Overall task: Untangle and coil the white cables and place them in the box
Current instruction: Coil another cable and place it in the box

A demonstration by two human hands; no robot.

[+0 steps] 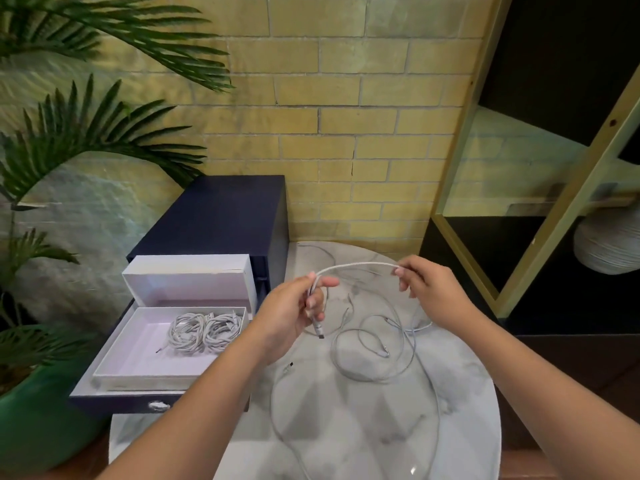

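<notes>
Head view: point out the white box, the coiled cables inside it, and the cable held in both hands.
white box (138, 353), head view: bare tray floor.
coiled cables (184, 328), head view: left coil's strands.
held cable (360, 264), head view: top of its arch.

Both forearms bare, extended forward, angled inward toward each other. Left hand turned with palm toward right hand, fingers curled; white cable gripped between thumb and curled fingers, thumb stretched out toward right hand. Right hand held slightly farther forward than left, back of hand upward, fingers curled; cable pinched at fingertips. Hands apart, linked only by arched cable span between them.
</notes>
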